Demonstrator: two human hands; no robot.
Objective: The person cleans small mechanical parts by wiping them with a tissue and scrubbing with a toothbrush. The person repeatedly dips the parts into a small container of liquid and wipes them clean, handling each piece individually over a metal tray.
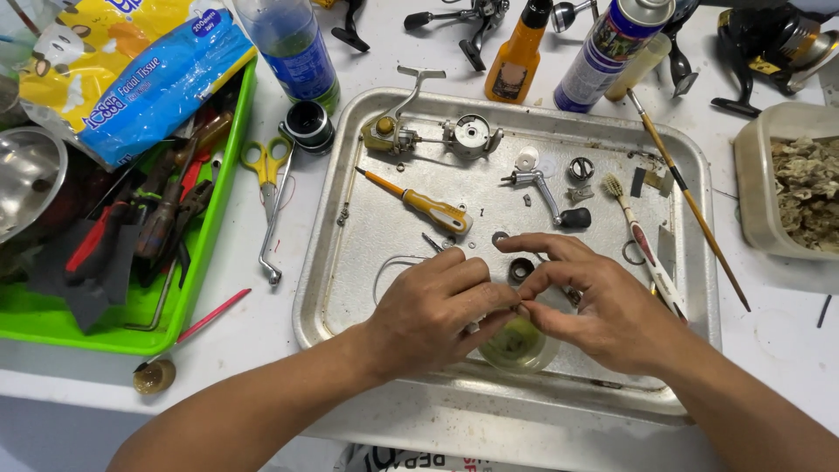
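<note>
Small part point(521, 305) between both fingertips

Silver metal tray point(350, 288), orange-handled screwdriver point(419, 204), yellow scissors point(266, 166), green bin point(205, 253)

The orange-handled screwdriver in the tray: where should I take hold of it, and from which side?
Grip the orange-handled screwdriver by its thick handle, the lower-right end, coming from above. It lies flat on the metal tray with bare tray on both sides; the thin shaft points up-left. The handle end lies nearer both hands.
</note>
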